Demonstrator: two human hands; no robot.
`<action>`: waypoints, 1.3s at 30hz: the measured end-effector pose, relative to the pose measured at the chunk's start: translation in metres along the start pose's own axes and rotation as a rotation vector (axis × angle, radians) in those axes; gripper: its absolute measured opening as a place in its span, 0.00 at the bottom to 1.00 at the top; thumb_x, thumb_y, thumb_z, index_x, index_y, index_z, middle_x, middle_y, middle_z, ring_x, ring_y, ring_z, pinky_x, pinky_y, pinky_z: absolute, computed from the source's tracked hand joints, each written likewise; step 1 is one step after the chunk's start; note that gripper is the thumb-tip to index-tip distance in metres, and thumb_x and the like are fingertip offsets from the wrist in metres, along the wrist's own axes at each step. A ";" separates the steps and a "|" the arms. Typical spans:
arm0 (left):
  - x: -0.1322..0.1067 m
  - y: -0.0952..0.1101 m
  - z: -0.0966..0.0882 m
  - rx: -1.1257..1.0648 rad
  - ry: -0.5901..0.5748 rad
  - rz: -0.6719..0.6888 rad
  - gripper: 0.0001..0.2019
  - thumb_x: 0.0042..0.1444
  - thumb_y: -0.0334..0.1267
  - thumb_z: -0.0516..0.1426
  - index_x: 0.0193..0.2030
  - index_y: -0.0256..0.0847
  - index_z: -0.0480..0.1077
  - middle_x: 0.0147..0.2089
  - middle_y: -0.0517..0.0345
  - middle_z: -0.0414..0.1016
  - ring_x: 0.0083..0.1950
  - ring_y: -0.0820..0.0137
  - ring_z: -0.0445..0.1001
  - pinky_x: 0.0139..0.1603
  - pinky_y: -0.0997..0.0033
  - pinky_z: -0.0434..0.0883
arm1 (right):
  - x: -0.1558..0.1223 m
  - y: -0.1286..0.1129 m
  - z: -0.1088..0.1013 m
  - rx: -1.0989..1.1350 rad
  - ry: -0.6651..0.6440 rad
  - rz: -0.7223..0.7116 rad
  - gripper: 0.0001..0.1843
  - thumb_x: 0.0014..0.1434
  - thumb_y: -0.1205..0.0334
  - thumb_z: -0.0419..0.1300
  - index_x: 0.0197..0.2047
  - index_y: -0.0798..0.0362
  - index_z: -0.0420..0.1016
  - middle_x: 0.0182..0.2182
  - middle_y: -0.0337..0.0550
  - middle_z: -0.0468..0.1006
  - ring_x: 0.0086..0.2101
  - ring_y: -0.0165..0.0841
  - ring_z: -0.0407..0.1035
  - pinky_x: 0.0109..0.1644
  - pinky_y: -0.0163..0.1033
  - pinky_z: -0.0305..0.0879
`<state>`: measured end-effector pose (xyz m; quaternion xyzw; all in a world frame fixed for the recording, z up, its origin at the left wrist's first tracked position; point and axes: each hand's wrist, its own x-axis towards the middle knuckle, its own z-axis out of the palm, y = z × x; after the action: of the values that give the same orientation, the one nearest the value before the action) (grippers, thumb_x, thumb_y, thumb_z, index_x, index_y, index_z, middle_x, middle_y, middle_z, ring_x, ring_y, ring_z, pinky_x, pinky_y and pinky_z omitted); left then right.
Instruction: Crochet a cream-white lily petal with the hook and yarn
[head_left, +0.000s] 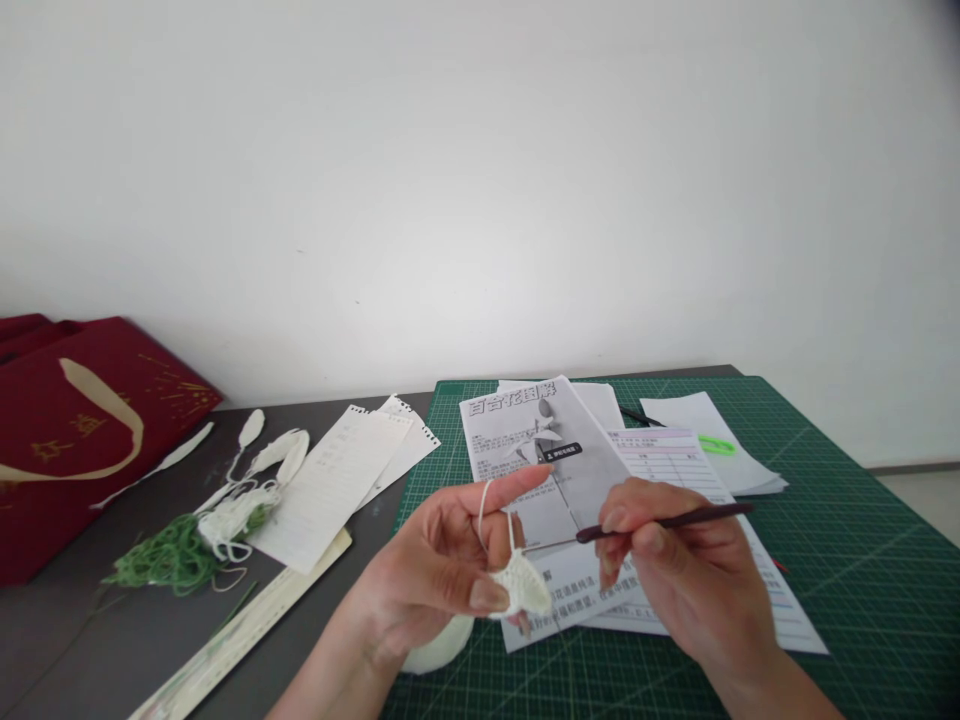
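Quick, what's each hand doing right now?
Left hand: closed, pinching a small cream crocheted yarn piece, strand looped over the forefinger.
Right hand: closed on a slim dark crochet hook.

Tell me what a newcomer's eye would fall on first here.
At bottom centre, the left hand pinches a small cream crochet piece, yarn looped over its forefinger, while the right hand aims a dark crochet hook at it. Under them a printed sheet lies on the green cutting mat; a red bag and green yarn tangle sit far left.
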<state>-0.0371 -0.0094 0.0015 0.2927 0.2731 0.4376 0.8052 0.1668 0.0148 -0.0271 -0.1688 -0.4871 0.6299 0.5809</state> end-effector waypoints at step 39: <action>0.004 -0.011 0.006 0.456 0.176 0.202 0.28 0.46 0.29 0.65 0.56 0.53 0.72 0.26 0.66 0.62 0.26 0.75 0.59 0.28 0.74 0.58 | 0.008 0.005 0.015 0.086 0.226 0.256 0.07 0.56 0.59 0.65 0.32 0.54 0.80 0.19 0.38 0.76 0.20 0.27 0.69 0.21 0.30 0.70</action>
<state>-0.0250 -0.0124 -0.0030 0.4534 0.4029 0.4667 0.6436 0.1497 0.0160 -0.0216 -0.2743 -0.3660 0.6959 0.5537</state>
